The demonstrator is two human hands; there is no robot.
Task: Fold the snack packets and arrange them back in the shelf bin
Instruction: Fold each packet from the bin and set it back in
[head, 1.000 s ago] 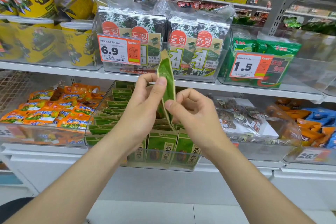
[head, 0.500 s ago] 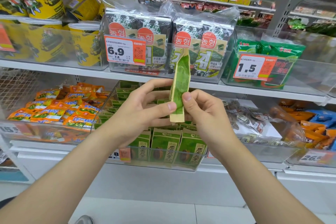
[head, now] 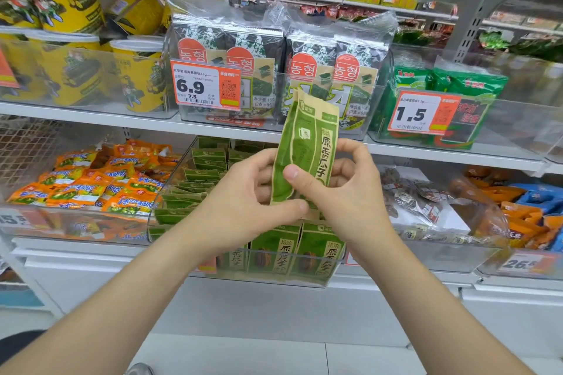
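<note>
Since the frame half a second ago, the one green packet [head: 307,149] has turned from a narrow, nearly edge-on strip to show its printed front, and both thumbs have shifted on it. It stands upright, its top slightly tilted to the right, held in the air in front of the shelves and just above the clear bin [head: 170,192] on the lower shelf. The left hand [head: 243,201] pinches its lower part, with the thumb across the bottom of the front and the fingers behind. The right hand [head: 344,192] pinches it too, with the thumb pressed on the front and the fingers curled round the right edge. In the bin, two matching packets [head: 292,256] face forward in the front row, and a third is partly hidden behind the left wrist. The rows behind are too closely packed to count. On the upper shelf [head: 91,119], four seaweed packs [head: 274,70] stand side by side behind the held packet. Two price tags, 6.9 [head: 204,87] and 1.5 [head: 417,113], hang on the upper bins. A heap of orange packets [head: 91,183] lies in the bin to the left.
</note>
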